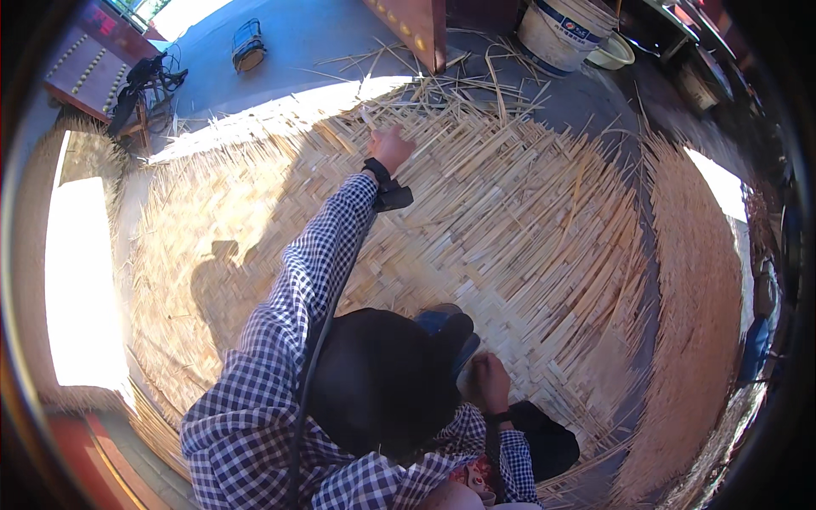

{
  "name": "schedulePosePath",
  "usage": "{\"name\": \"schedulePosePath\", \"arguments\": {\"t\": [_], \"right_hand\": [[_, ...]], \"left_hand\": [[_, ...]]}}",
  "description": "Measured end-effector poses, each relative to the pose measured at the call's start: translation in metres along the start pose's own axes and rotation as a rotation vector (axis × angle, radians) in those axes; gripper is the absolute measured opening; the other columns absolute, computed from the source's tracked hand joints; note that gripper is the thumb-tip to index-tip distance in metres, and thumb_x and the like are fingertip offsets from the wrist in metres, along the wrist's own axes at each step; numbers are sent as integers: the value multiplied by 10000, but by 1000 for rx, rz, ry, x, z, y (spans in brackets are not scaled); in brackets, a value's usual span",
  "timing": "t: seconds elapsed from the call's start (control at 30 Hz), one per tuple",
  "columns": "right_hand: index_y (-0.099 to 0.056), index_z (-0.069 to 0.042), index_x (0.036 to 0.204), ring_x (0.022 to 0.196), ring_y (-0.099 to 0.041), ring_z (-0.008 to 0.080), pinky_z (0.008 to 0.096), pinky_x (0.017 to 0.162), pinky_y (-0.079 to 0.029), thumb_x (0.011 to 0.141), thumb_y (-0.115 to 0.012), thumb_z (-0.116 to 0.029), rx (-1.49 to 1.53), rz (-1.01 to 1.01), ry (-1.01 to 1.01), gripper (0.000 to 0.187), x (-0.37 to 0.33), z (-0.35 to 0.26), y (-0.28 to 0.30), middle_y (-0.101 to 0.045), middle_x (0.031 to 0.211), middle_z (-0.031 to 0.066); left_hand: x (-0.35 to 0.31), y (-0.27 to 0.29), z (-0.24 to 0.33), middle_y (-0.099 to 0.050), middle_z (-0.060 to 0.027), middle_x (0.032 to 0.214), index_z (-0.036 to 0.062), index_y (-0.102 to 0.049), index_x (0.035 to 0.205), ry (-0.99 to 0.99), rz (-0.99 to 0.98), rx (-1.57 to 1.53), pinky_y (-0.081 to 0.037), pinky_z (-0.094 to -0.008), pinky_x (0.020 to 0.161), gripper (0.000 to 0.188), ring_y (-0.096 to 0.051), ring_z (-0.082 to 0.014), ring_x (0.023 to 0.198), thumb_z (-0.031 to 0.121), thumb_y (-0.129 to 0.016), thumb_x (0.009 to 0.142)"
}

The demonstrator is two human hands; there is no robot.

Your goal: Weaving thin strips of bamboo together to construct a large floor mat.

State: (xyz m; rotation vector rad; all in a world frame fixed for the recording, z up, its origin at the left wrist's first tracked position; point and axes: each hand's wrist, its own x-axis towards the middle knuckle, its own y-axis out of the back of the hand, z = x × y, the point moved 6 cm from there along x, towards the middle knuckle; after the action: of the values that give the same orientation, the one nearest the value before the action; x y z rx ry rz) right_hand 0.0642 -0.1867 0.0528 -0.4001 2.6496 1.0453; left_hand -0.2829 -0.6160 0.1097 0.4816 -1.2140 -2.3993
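A large pale mat (476, 280), woven from flat reed or bamboo strips, spreads under me. My left arm stretches forward over it. At its far edge, my left hand (391, 146) has its fingers drawn together by the loose strip ends (442, 110); it seems to pinch a strip, though the fingertips are too small to be sure. My right hand (491, 382) stays low beside my dark-clad knee (374, 382), its fingers curled. Whatever it holds is blurred and partly hidden. Long unwoven strips (544, 221) fan out on the right.
Beyond the mat, a blue-and-tan cylindrical object (248, 47) lies on the grey floor. A white bucket (565, 34) and pale basin (612, 53) stand far right. A reddish board (416, 30) juts in. Another woven mat (688, 323) curves along the right; dark straps (144, 89) hang far left.
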Motion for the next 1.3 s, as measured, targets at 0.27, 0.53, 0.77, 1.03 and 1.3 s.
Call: {"name": "schedulePosePath", "arguments": {"t": [0.27,0.53,0.77,1.03,1.3], "right_hand": [[-627,-68,1043,934,-652,378,445,790,-503,969,-529,-227,-1,-166,-28,201,6,3,4,-672,983,170],[-627,-65,1085,949,-642,402,439,799,-502,962,-545,-202,-29,-186,24,201,6,0,7,-670,999,203],[-643,-43,1073,917,-676,302,387,797,-502,951,-566,-191,86,-264,-27,207,4,15,2,-678,975,200],[-604,-19,1208,1032,-659,340,390,841,-500,902,-600,-141,128,-308,52,329,4,10,-6,-672,1097,233],[-584,-21,1254,1115,-605,412,419,907,-481,862,-493,9,-35,-295,115,403,0,7,2,-651,1142,253]], "left_hand": [[-29,-15,-12,-617,-158,1205,122,-655,1234,-210,-250,619,-510,-465,910,385,-580,-395,1130,261,-588,881],[-114,54,-72,-472,-271,1382,-85,-421,1358,-250,96,43,-418,-422,1061,586,-480,-415,1263,180,-620,875],[-260,129,-257,-436,-271,1426,-54,-436,1364,97,278,149,-404,-445,1070,595,-468,-424,1275,124,-634,831],[-409,146,-363,-525,-288,1311,-10,-548,1268,630,231,244,-425,-478,1025,566,-482,-448,1199,166,-677,745],[-338,79,-284,-510,-283,1306,9,-561,1280,249,-98,105,-397,-484,1051,545,-450,-450,1219,202,-677,784]]}}
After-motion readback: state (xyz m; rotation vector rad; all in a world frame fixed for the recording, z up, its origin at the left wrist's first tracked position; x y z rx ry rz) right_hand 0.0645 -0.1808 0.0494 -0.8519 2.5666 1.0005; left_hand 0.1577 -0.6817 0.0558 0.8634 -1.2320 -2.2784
